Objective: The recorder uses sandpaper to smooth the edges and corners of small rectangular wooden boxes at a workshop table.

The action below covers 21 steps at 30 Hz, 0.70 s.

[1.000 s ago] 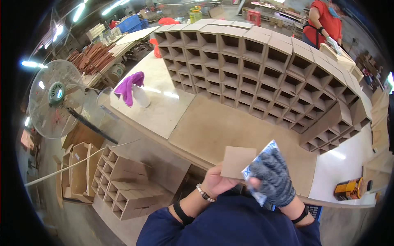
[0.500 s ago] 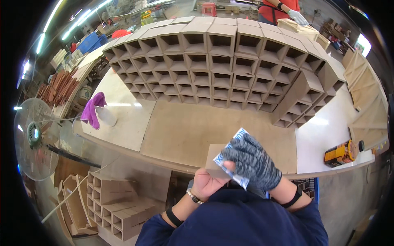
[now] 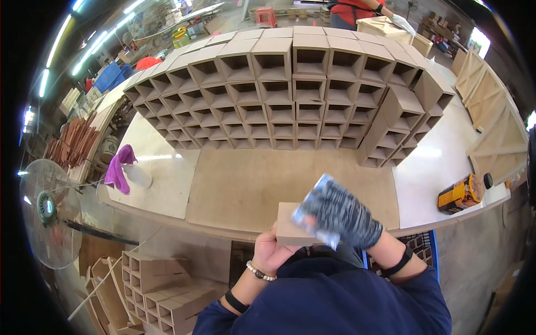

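My left hand (image 3: 272,253) grips a small square brown board (image 3: 288,225) from below, at the near edge of the workbench (image 3: 167,190). My right hand (image 3: 341,216), in a dark speckled glove, presses a light sheet, likely sandpaper (image 3: 321,187), against the board's right side. The sheet is blurred. Both hands sit close to my chest, in front of a large brown panel (image 3: 245,184) lying flat on the bench.
A wide stack of brown cubby grid boxes (image 3: 290,95) fills the bench's far side. A purple cloth on a white bottle (image 3: 120,170) stands left, a yellow power tool (image 3: 460,192) right. A floor fan (image 3: 47,209) and more grid boxes (image 3: 162,290) lie lower left. A person in red (image 3: 357,8) works beyond.
My head view has swung so the bench sits more centred. The gloved right hand has slid across the board, from its lower right toward its upper right. The left hand keeps its hold.
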Available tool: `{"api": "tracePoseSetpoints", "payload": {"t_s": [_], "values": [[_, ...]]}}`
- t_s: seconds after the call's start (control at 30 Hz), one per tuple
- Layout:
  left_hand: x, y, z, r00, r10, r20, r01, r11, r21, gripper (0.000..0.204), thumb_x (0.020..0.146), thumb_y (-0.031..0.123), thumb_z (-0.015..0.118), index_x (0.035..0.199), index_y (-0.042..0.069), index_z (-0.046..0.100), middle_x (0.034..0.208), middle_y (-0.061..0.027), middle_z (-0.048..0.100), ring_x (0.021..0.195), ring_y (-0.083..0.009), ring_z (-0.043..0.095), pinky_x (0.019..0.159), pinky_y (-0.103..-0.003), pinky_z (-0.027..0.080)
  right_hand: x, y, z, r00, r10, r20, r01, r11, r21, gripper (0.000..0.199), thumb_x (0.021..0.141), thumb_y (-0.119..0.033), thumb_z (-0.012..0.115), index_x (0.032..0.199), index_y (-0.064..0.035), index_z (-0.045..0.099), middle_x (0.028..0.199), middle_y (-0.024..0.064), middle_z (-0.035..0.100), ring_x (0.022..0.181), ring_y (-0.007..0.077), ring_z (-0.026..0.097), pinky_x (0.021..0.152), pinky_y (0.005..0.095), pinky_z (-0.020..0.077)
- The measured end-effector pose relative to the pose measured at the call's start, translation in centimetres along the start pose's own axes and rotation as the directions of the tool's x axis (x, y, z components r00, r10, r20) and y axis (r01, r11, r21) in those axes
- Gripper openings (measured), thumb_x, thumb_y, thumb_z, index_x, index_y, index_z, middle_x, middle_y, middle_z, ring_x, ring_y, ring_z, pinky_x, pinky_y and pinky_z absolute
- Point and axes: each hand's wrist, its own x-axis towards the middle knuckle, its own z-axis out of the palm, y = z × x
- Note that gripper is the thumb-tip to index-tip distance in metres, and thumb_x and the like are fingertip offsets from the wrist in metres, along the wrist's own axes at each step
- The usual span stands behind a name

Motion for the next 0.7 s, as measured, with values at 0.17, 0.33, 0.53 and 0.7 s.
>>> {"api": "tracePoseSetpoints", "payload": {"t_s": [0.17, 0.33, 0.53, 0.7], "values": [[-0.2, 0.0, 0.8, 0.996, 0.014, -0.092, -0.012, 1.0, 0.02, 0.044, 0.089, 0.019, 0.04, 0.128, -0.002, 0.036, 0.131, -0.0167, 0.041, 0.119, -0.03, 0.041, 0.1, -0.045, 0.032, -1.8, 3.7, 0.7, 0.963, 0.221, -0.153, -0.259, 0.918, -0.302, 0.036, 0.079, -0.014, 0.051, 0.115, -0.0181, 0.054, 0.113, 0.0078, 0.056, 0.105, 0.0301, 0.052, 0.097, 0.0459, 0.0337], [-0.3, 0.3, 0.0, 0.995, 0.026, -0.096, -0.03, 0.999, -0.045, 0.045, 0.091, 0.022, 0.036, 0.129, -0.002, 0.034, 0.131, -0.017, 0.04, 0.121, -0.0304, 0.039, 0.101, -0.045, 0.032, 0.4, -2.4, -1.2, 0.981, 0.011, -0.196, -0.005, 0.999, 0.034, 0.044, 0.079, -0.018, 0.057, 0.121, -0.0222, 0.045, 0.119, 0.0065, 0.053, 0.109, 0.0283, 0.05, 0.1, 0.0477, 0.0302], [-0.4, 0.6, 0.1, 0.992, -0.02, -0.124, 0.036, 0.991, 0.127, 0.04, 0.089, 0.017, 0.043, 0.124, -0.002, 0.04, 0.127, -0.0167, 0.044, 0.118, -0.0282, 0.043, 0.097, -0.043, 0.036, -1.2, 3.7, 3.1, 0.975, 0.207, -0.086, -0.218, 0.963, -0.161, 0.047, 0.074, -0.006, 0.055, 0.12, -0.014, 0.047, 0.116, 0.0115, 0.054, 0.107, 0.0309, 0.051, 0.096, 0.0446, 0.0352], [-0.3, 0.2, 3.4, 0.971, 0.193, -0.139, -0.038, 0.703, 0.711, 0.027, 0.088, 0.01, 0.05, 0.112, -0.003, 0.052, 0.111, -0.01, 0.057, 0.101, -0.0155, 0.055, 0.09, -0.03, 0.041, -1.5, 3.9, 1.6, 0.945, 0.268, -0.187, -0.304, 0.932, -0.196, 0.06, 0.069, 0.004, 0.052, 0.127, -0.0096, 0.045, 0.115, 0.0167, 0.054, 0.106, 0.0335, 0.051, 0.094, 0.0439, 0.0375]]}}
